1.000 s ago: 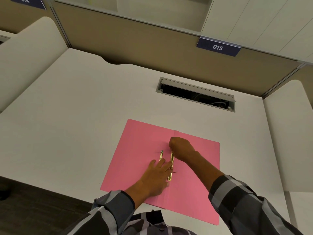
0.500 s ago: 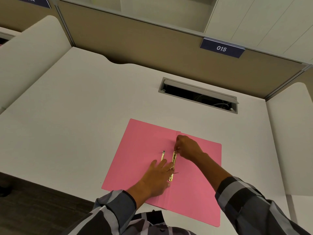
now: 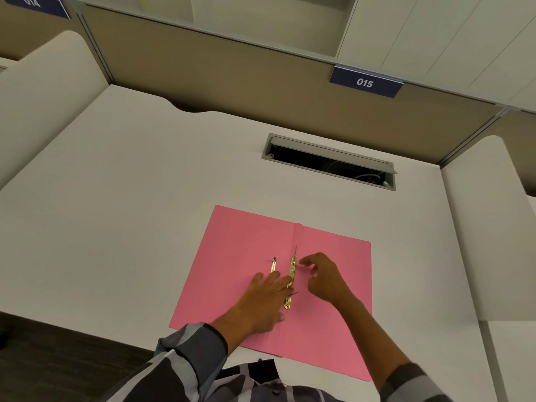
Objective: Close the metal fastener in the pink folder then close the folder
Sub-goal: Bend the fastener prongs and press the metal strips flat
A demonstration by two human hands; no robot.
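Observation:
The pink folder (image 3: 237,256) lies open and flat on the white desk, its crease running down the middle. A gold metal fastener bar (image 3: 292,274) lies along the crease, and a second shorter gold strip (image 3: 273,265) lies just left of it. My left hand (image 3: 261,303) rests flat on the folder with fingers spread, its fingertips on the lower parts of both gold strips. My right hand (image 3: 324,278) hovers just right of the fastener bar, fingers curled and apart, holding nothing.
A grey cable slot (image 3: 327,162) with its lid raised sits in the white desk (image 3: 130,198) behind the folder. Padded dividers stand at left (image 3: 43,91) and right (image 3: 487,227). A back panel carries a "015" label (image 3: 365,82). The desk's front edge is near my body.
My right hand has let go of the top end of the fastener bar and drawn back to the right and down. My left hand has stayed pressed on the folder.

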